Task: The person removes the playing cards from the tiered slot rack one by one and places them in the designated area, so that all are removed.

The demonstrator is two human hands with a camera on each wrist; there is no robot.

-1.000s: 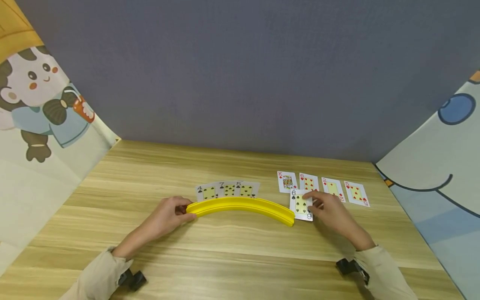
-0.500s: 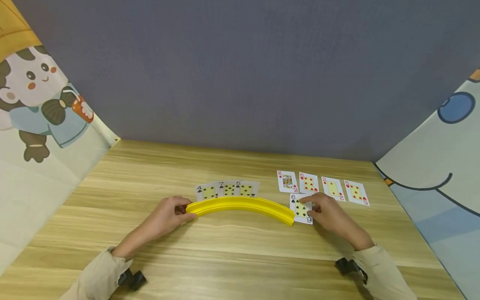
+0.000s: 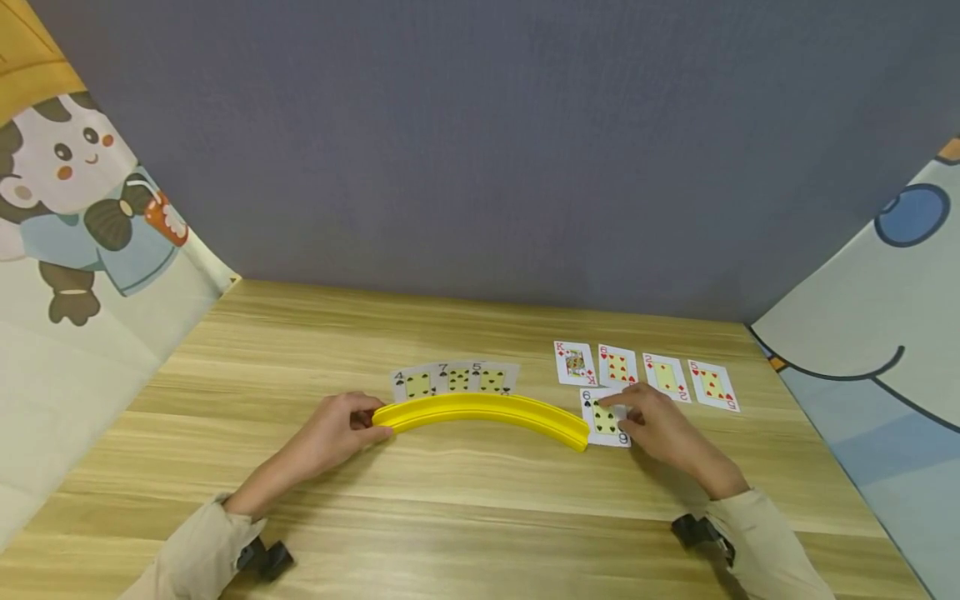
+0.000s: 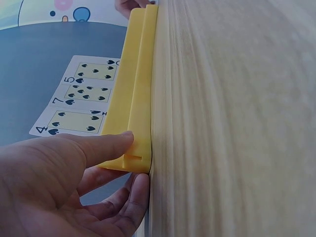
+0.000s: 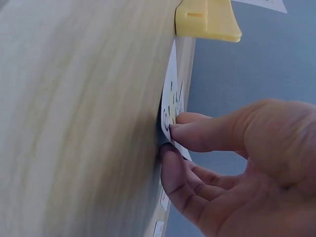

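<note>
Gripping left hand [image 3: 336, 429], head view: curled round the left end of the curved yellow card holder [image 3: 480, 407].
Right hand [image 3: 660, 423], head view: pinching the six of spades [image 3: 601, 421] by its right side, just beside the holder's right end.
Four of spades [image 3: 417, 386], seven of spades [image 3: 458, 380], five of spades [image 3: 492, 380], head view: overlapping along the holder's far side.
King of diamonds [image 3: 575, 364], six of hearts [image 3: 617, 367], two of diamonds [image 3: 665, 377], five of hearts [image 3: 713, 386], head view: face up in a row on the wooden table [image 3: 450, 521].
Holder, left wrist view: clasped at its end between thumb and fingers.
Six of spades, right wrist view: held by thumb and finger, tilted, low over the table.
</note>
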